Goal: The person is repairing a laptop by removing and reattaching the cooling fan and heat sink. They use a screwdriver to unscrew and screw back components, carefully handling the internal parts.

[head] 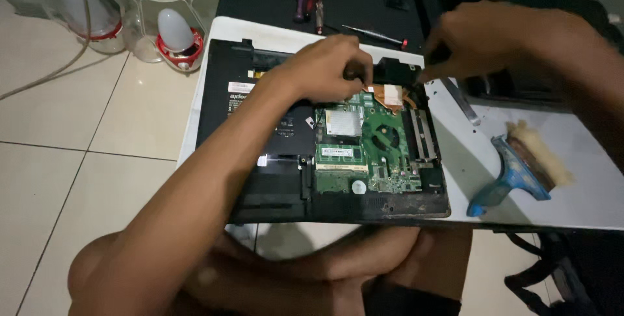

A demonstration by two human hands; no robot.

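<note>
Hands on opened black laptop [273,160] | left hand [325,69] pinching copper heatsink [392,95] | right hand [481,40] closed, grip unclear, at black fan [396,70] | lift evenly, avoid green board [377,147].

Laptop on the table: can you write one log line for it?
laptop: open, green board bare | left hand: at fan | right hand: at fan | brush: untouched

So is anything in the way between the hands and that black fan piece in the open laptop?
Nothing visible is. The left hand already rests on the copper heat pipe beside the black fan piece, and the right hand touches its other end. Whether either hand grips it is unclear; the picture is blurred there.
</note>
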